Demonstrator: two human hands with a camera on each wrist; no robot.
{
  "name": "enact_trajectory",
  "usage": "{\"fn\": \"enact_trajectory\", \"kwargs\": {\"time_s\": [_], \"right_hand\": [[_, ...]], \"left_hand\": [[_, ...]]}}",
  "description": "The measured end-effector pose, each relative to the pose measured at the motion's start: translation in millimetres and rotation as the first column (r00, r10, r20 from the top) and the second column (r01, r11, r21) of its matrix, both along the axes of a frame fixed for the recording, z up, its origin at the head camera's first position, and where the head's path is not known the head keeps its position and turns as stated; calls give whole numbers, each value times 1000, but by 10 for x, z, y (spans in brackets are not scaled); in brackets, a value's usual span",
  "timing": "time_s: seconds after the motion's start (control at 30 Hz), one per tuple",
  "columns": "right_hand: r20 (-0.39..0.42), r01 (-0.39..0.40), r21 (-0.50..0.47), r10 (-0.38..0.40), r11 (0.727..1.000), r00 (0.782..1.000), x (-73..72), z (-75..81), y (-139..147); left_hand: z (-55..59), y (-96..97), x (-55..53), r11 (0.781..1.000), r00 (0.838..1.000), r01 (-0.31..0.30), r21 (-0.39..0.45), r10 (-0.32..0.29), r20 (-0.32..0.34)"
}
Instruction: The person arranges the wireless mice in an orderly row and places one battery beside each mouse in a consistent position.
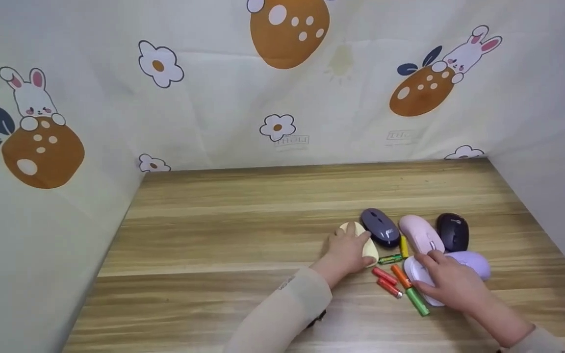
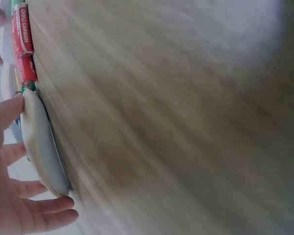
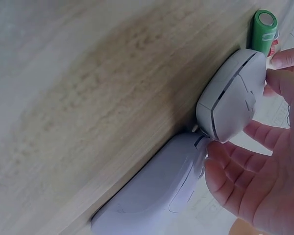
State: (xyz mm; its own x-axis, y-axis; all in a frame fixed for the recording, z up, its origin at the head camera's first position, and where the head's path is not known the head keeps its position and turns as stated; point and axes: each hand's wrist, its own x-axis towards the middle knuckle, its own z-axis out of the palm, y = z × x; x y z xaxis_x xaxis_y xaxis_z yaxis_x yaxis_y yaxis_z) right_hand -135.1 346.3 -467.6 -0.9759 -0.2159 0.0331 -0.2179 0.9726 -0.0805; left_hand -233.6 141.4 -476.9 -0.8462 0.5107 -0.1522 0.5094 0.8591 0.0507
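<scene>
Two grips at once

The left hand (image 1: 346,252) grasps the cream mouse (image 1: 371,251), at about three o'clock from the middle of the table (image 1: 204,245). The right hand (image 1: 454,282) grasps the white mouse (image 1: 416,271), at four o'clock from the cream mouse. At the cream mouse's two o'clock, just beside it, lies the gray mouse (image 1: 379,227). From the white mouse, the pink mouse (image 1: 420,232) is at twelve, the black mouse (image 1: 453,232) at one. Red batteries (image 1: 384,276) lie at the cream mouse's five o'clock, near the orange battery (image 1: 400,275).
</scene>
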Motion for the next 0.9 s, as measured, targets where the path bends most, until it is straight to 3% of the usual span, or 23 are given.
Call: {"fn": "enact_trajectory", "kwargs": {"time_s": [0.33,0.57,0.67,0.73,0.83,0.9], "right_hand": [[3,-2,3,2,1000,1000,-13,14,-7],[-36,-8,-8,8,1000,999,-5,-10,-9],[-56,-13,-13,12,1000,998,0,-24,-12],[-50,-11,-12,10,1000,999,0,-28,-11],[-33,-7,-8,7,1000,999,-5,-26,-12],[-31,-6,-4,6,1000,1000,-9,-26,-15]], "left_hand": [[46,-63,-46,999,998,49,18,-49,28],[14,-63,-48,998,999,51,20,-51,-10],[-4,-33,-46,998,998,-2,62,5,-55],[-8,7,-56,993,992,-66,93,75,-99],[19,81,-74,975,969,-204,92,215,-124],[36,130,-92,952,949,-297,69,302,-91]]}}
